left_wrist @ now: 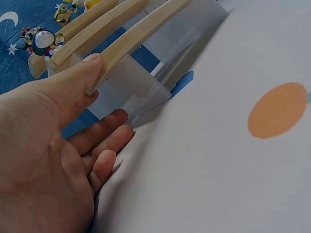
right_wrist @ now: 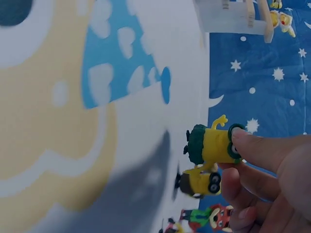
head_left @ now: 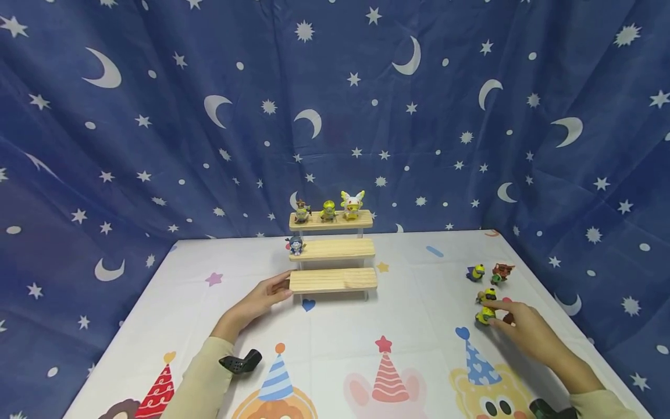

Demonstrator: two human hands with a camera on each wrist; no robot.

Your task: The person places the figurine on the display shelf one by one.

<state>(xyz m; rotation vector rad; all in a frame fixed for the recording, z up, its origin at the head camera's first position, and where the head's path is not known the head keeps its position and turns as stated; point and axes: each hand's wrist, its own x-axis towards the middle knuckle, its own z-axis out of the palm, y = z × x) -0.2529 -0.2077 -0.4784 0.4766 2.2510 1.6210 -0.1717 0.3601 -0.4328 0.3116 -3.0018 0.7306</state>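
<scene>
My left hand (head_left: 264, 295) pinches the left end of the lowest board of a three-tier wooden display shelf (head_left: 334, 280); thumb and index finger hold its edge in the left wrist view. At the far right, my right hand (head_left: 531, 333) pinches a yellow toy figurine (right_wrist: 214, 145) with goggles and a green skirt, between thumb and fingers. Just beyond it is another yellow goggled figurine (right_wrist: 197, 183). Farther back stand a figurine in blue and yellow (head_left: 476, 272) and a brown-red one (head_left: 502, 272). A dark red thing (head_left: 508, 318) is partly hidden by my right hand.
On the shelf's top tier stand three figurines, among them a white-eared one (head_left: 352, 205). A dark blue figurine (head_left: 296, 245) stands at the middle tier's left end. Behind the white printed tablecloth (head_left: 419, 326) hangs a blue star-and-moon curtain (head_left: 335, 145).
</scene>
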